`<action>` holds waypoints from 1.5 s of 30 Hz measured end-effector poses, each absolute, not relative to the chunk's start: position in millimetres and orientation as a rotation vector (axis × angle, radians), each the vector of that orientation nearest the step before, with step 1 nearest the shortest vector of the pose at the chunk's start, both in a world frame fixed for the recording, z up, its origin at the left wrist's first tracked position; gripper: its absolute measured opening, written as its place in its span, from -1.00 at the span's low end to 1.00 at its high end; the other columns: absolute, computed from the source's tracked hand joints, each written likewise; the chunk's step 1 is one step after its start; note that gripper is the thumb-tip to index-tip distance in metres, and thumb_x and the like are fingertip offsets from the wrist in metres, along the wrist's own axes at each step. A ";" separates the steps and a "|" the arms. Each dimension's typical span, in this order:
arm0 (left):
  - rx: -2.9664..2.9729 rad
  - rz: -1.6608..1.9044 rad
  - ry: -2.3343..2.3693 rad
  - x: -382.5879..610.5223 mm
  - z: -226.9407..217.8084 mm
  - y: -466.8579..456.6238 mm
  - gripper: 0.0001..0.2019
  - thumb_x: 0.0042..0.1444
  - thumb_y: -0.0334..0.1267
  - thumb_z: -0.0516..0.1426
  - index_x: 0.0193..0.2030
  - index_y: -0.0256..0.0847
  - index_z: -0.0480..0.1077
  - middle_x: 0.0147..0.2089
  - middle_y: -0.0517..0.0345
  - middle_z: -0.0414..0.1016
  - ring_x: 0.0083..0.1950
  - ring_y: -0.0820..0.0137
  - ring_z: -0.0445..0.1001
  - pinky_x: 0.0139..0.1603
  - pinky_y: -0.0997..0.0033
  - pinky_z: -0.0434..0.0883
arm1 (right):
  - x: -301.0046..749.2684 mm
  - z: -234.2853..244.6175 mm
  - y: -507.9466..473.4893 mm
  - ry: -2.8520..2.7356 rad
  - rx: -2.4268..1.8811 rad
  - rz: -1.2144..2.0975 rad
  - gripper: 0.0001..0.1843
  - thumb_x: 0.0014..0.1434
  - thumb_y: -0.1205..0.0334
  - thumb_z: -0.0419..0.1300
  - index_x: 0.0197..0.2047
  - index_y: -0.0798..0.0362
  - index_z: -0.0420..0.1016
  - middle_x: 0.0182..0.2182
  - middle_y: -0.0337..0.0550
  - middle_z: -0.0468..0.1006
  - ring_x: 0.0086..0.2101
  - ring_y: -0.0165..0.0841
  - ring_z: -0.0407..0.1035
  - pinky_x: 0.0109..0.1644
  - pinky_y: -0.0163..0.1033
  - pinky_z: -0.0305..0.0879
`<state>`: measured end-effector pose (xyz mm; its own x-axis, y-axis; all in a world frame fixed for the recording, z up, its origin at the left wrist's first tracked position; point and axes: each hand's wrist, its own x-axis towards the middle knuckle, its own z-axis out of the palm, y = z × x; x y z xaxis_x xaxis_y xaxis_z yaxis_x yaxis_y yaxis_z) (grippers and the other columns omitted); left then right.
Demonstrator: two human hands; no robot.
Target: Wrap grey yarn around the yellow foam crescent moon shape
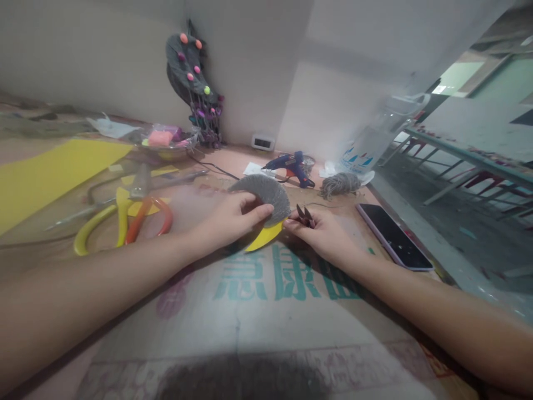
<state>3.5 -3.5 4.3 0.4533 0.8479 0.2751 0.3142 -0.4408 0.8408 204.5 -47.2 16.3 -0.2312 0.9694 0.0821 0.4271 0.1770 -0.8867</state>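
My left hand (245, 214) grips a crescent (268, 194) wrapped in grey yarn, thumb lying across its face. Its lower tip is bare yellow card (263, 238). At the crescent's right edge, my right hand (320, 228) is closed in a pinch, thumb and finger by the border of yarn and card. Tucked in that same hand is a pair of small dark thread snips (306, 215), blades pointing up and apart. Whether the pinching fingers also hold the yarn strand is too small to tell. A ball of grey yarn (340, 185) lies behind the right hand.
Scissors with yellow and orange handles (120, 225) and yellow card (54, 172) lie at left. Behind are a blue glue gun (291, 166), a bowl of pompoms (166, 144) and a decorated grey crescent (189, 66). A phone (393, 236) and a clear bottle (370, 139) are at right.
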 end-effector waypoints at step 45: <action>2.260 0.611 1.181 5.4 8.4 -7.4 -0.56 0.15 0.10 0.01 -0.58 -0.16 0.07 -0.57 0.28 0.10 -0.53 0.48 0.11 -0.51 0.39 0.01 | 201.1 10.5 -48.4 -1.853 -1.289 0.986 -0.75 0.17 0.08 0.17 -0.41 0.07 0.42 -0.53 -0.29 0.40 -0.49 -0.46 0.27 -0.40 -0.34 0.21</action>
